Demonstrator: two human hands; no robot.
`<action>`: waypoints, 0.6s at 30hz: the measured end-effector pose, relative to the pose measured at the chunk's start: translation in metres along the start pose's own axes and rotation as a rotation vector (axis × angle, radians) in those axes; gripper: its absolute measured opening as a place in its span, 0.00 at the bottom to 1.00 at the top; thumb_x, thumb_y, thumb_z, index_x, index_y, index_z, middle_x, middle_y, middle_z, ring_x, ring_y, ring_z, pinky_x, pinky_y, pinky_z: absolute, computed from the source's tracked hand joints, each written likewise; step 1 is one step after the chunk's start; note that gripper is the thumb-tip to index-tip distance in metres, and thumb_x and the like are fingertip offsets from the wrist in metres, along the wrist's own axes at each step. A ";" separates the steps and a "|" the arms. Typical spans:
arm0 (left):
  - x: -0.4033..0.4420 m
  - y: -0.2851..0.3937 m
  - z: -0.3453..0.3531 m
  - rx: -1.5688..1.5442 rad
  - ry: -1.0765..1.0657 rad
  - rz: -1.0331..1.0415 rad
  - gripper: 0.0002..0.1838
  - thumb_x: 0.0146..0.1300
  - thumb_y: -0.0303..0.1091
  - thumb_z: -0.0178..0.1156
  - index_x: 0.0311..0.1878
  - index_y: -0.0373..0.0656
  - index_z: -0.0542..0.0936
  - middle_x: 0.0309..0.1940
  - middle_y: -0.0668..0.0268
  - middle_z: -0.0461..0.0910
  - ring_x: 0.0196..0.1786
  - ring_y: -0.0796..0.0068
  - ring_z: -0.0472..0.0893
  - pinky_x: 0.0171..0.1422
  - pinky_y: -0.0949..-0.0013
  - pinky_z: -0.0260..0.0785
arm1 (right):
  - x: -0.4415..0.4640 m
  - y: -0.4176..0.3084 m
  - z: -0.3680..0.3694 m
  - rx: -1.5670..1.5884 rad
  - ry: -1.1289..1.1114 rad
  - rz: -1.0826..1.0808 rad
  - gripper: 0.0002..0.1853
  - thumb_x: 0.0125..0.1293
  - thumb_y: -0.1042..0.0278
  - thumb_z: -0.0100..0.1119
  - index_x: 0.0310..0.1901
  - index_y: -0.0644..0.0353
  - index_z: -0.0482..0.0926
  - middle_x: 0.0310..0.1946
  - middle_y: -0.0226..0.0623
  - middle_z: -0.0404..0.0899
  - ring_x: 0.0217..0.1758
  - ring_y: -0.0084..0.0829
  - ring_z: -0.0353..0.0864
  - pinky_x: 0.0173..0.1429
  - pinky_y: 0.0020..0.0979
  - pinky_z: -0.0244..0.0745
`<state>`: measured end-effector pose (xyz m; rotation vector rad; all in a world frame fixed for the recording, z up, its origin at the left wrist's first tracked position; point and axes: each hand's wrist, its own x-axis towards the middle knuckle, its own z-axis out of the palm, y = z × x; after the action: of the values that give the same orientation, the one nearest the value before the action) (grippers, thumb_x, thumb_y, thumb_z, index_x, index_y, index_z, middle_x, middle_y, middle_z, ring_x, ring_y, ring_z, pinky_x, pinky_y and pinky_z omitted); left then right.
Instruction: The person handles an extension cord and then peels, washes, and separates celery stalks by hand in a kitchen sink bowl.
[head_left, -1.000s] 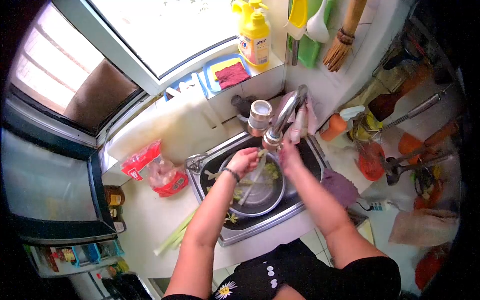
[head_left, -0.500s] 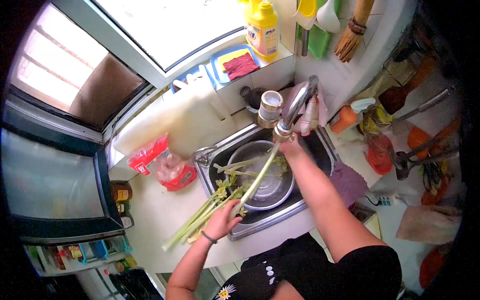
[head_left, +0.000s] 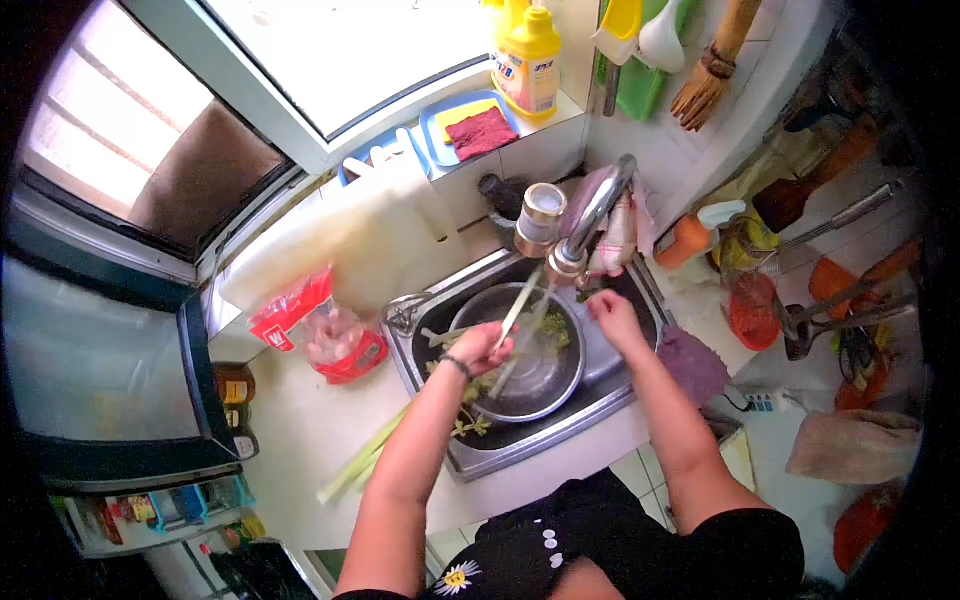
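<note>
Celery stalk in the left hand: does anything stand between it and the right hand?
Nothing solid is visible between the celery stalk and the right hand. Only a pale streak, perhaps water, shows there, above the metal bowl.

Yellow bottle (head_left: 527, 75) near burgundy cloth (head_left: 481, 134)

Left fingers (head_left: 500, 350) hold 1 stalk (head_left: 519, 310) — above basin (head_left: 545, 392).

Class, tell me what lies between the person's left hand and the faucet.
In the head view, a pale green stalk, gripped by the left hand, slants towards the faucet above the metal basin.
</note>
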<state>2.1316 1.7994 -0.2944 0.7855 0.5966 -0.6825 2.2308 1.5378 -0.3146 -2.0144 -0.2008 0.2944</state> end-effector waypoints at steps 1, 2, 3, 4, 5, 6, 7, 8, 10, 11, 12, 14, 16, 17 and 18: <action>0.018 0.010 0.012 -0.066 0.044 -0.007 0.13 0.69 0.33 0.41 0.52 0.42 0.71 0.23 0.71 0.69 0.19 0.84 0.63 0.16 0.83 0.52 | -0.009 0.013 0.006 0.154 -0.064 0.133 0.10 0.64 0.66 0.52 0.35 0.65 0.77 0.28 0.40 0.80 0.31 0.31 0.79 0.35 0.30 0.73; 0.036 0.018 0.027 -0.116 0.022 -0.011 0.11 0.69 0.32 0.41 0.49 0.43 0.70 0.24 0.70 0.69 0.19 0.83 0.62 0.17 0.82 0.50 | -0.020 0.006 0.014 0.307 -0.125 0.264 0.10 0.66 0.65 0.51 0.36 0.64 0.77 0.28 0.37 0.80 0.30 0.27 0.78 0.33 0.28 0.72; 0.056 0.023 0.038 -0.198 0.027 -0.047 0.10 0.68 0.32 0.40 0.47 0.43 0.70 0.24 0.70 0.68 0.19 0.82 0.61 0.17 0.81 0.49 | -0.027 0.009 0.022 0.342 -0.150 0.326 0.10 0.67 0.65 0.49 0.37 0.62 0.77 0.29 0.34 0.79 0.29 0.25 0.77 0.32 0.25 0.71; 0.072 0.025 0.047 -0.280 0.033 -0.084 0.09 0.68 0.33 0.40 0.44 0.44 0.70 0.24 0.70 0.67 0.19 0.82 0.61 0.17 0.81 0.49 | -0.032 0.012 0.031 0.379 -0.174 0.387 0.10 0.68 0.65 0.48 0.39 0.61 0.77 0.30 0.31 0.79 0.29 0.22 0.76 0.31 0.23 0.70; 0.077 0.028 0.062 -0.295 0.075 -0.075 0.08 0.68 0.33 0.40 0.42 0.45 0.69 0.24 0.70 0.67 0.20 0.81 0.61 0.17 0.80 0.48 | -0.040 -0.004 0.037 0.460 -0.151 0.480 0.11 0.69 0.61 0.47 0.43 0.59 0.75 0.32 0.30 0.78 0.29 0.22 0.74 0.31 0.22 0.69; 0.078 0.028 0.075 -0.313 0.121 -0.067 0.08 0.67 0.33 0.40 0.40 0.45 0.69 0.23 0.70 0.66 0.20 0.80 0.61 0.17 0.79 0.48 | -0.043 -0.018 0.042 0.536 -0.125 0.574 0.13 0.70 0.58 0.46 0.46 0.56 0.74 0.35 0.31 0.78 0.32 0.23 0.74 0.34 0.23 0.70; 0.085 0.021 0.074 -0.219 0.141 -0.016 0.09 0.68 0.34 0.40 0.41 0.46 0.70 0.23 0.69 0.67 0.20 0.79 0.64 0.16 0.77 0.51 | -0.046 -0.039 0.043 0.705 -0.130 0.650 0.15 0.70 0.55 0.44 0.45 0.56 0.74 0.34 0.30 0.78 0.33 0.25 0.76 0.35 0.27 0.72; 0.082 0.013 0.081 -0.056 0.242 0.057 0.07 0.67 0.32 0.41 0.41 0.46 0.70 0.24 0.68 0.69 0.19 0.78 0.66 0.16 0.76 0.55 | -0.047 -0.053 0.044 0.878 -0.136 0.724 0.16 0.70 0.53 0.43 0.45 0.55 0.75 0.34 0.29 0.78 0.34 0.26 0.78 0.36 0.31 0.74; 0.074 -0.010 0.066 0.103 0.139 0.069 0.09 0.65 0.28 0.44 0.46 0.45 0.70 0.26 0.67 0.71 0.16 0.77 0.67 0.16 0.73 0.59 | -0.035 -0.031 0.068 1.052 -0.170 0.709 0.17 0.70 0.52 0.43 0.45 0.55 0.75 0.33 0.31 0.78 0.34 0.28 0.78 0.38 0.33 0.74; 0.062 -0.016 0.069 0.259 0.240 0.102 0.19 0.63 0.25 0.45 0.58 0.47 0.64 0.25 0.67 0.71 0.15 0.77 0.66 0.16 0.73 0.60 | -0.026 -0.014 0.085 1.219 -0.208 0.687 0.17 0.70 0.51 0.44 0.46 0.55 0.74 0.32 0.32 0.78 0.34 0.30 0.79 0.39 0.35 0.75; 0.034 -0.023 0.084 0.310 0.342 0.206 0.28 0.64 0.25 0.44 0.68 0.51 0.53 0.22 0.68 0.71 0.17 0.78 0.66 0.17 0.74 0.59 | -0.015 -0.004 0.106 1.153 -0.176 0.679 0.16 0.69 0.51 0.46 0.42 0.55 0.75 0.30 0.35 0.78 0.32 0.31 0.78 0.37 0.37 0.75; 0.020 -0.047 0.060 0.564 0.307 0.424 0.32 0.64 0.27 0.44 0.70 0.53 0.47 0.22 0.69 0.70 0.18 0.80 0.66 0.20 0.76 0.59 | 0.011 0.016 0.133 1.301 -0.140 0.839 0.14 0.69 0.55 0.46 0.38 0.56 0.75 0.28 0.35 0.77 0.28 0.30 0.76 0.35 0.36 0.75; -0.032 -0.044 0.069 0.627 0.317 0.351 0.32 0.64 0.26 0.43 0.70 0.53 0.46 0.23 0.69 0.69 0.19 0.79 0.67 0.20 0.75 0.60 | 0.033 -0.038 0.105 1.284 0.082 0.934 0.10 0.68 0.61 0.47 0.35 0.58 0.74 0.27 0.34 0.75 0.26 0.31 0.73 0.34 0.35 0.73; -0.061 -0.044 0.072 0.681 0.327 0.278 0.32 0.64 0.26 0.43 0.70 0.52 0.46 0.23 0.68 0.69 0.20 0.79 0.68 0.20 0.74 0.61 | 0.045 -0.020 0.103 1.254 -0.008 0.673 0.09 0.67 0.61 0.48 0.36 0.56 0.74 0.26 0.33 0.74 0.26 0.31 0.73 0.33 0.35 0.72; -0.085 -0.049 0.064 0.742 0.326 0.267 0.29 0.64 0.26 0.42 0.69 0.50 0.50 0.24 0.67 0.69 0.23 0.79 0.68 0.26 0.73 0.63 | 0.056 0.004 0.097 1.217 -0.102 0.417 0.08 0.66 0.61 0.48 0.37 0.55 0.74 0.26 0.32 0.73 0.25 0.31 0.72 0.32 0.35 0.72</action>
<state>2.0564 1.7505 -0.2195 1.6603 0.5122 -0.5251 2.2560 1.6345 -0.3665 -0.8101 0.2959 0.6008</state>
